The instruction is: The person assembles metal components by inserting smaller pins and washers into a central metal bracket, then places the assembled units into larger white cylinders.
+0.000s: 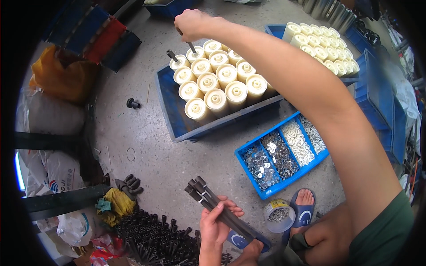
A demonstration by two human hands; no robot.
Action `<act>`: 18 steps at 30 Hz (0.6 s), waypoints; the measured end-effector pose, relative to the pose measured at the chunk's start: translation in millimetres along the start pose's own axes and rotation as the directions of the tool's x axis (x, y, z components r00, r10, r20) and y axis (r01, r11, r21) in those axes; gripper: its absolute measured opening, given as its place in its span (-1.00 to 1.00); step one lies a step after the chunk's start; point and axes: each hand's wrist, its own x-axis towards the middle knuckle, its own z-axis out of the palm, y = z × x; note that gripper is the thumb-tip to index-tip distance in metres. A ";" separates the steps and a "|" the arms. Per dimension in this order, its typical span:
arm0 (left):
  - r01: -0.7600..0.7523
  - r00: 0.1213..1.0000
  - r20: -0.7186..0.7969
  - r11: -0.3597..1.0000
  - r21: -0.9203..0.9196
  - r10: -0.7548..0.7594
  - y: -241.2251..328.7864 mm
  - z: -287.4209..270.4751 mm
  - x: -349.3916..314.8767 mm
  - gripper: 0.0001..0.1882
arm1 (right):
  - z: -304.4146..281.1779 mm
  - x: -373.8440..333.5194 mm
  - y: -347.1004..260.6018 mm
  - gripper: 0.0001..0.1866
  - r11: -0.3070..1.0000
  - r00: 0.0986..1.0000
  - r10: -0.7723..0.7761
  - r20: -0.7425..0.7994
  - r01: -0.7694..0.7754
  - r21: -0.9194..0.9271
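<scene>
My left hand [216, 217], low in the middle of the view, is closed around a bundle of black rods [202, 190] with collared ends. At the far end of my stretched arm, my right hand [191, 25] grips a single black rod [191, 47]. The lower end of that rod stands in the middle of a cream cylinder [195, 54] in the back left corner of a blue crate [166, 104]. In a neighbouring cylinder [179, 63] stands another black rod [172, 56], slightly tilted. Several more cream cylinders [215, 99] stand upright in rows there.
A blue divided tray [242, 156] holds washers and small metal parts. Beside my foot is a clear tub [280, 224] of small hardware. Black rods [155, 237] lie heaped at lower left, near gloves [128, 185]. More cylinders [321, 46] stand at back right. A black fitting [132, 103] lies on the floor.
</scene>
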 end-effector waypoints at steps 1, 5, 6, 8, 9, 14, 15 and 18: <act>0.005 1.000 0.007 1.000 0.002 -0.005 -0.8 2.7 0.8 -0.72 | 2.9 5.6 8.3 -0.62 1.000 1.000 -0.021 0.020 0.021 -0.007; -0.006 1.000 -0.010 1.000 0.012 0.006 2.5 3.5 -1.5 -0.72 | -6.1 6.3 -0.3 -0.70 0.992 0.992 0.125 0.005 -0.124 -0.013; -0.010 1.000 -0.014 1.000 0.015 0.010 3.4 3.7 -2.4 -0.72 | -14.1 -0.4 -9.9 -0.69 0.989 0.989 0.150 0.010 -0.150 -0.013; -0.007 1.000 -0.004 1.000 0.000 0.007 3.7 -0.3 -1.3 -0.72 | -20.9 -6.8 -22.4 -0.66 0.978 0.978 0.205 0.026 -0.204 -0.040; 0.000 1.000 0.010 1.000 0.002 0.000 1.6 3.1 0.4 -0.72 | -8.7 -4.9 -7.9 -0.68 0.989 0.989 0.134 -0.056 -0.137 -0.062; 0.002 1.000 0.016 1.000 0.004 -0.002 2.3 5.6 -0.2 -0.72 | -1.4 7.3 -1.6 -0.73 0.993 0.998 0.052 0.030 -0.048 -0.107; -0.001 1.000 0.016 1.000 0.002 0.001 3.0 5.1 -1.4 -0.72 | -5.3 5.7 -6.8 -0.74 0.993 0.997 0.058 0.056 -0.052 -0.108; -0.011 1.000 0.004 1.000 -0.002 0.011 5.8 1.3 -4.1 -0.72 | -19.6 -1.5 -22.3 -0.76 0.987 0.986 0.148 0.081 -0.143 -0.069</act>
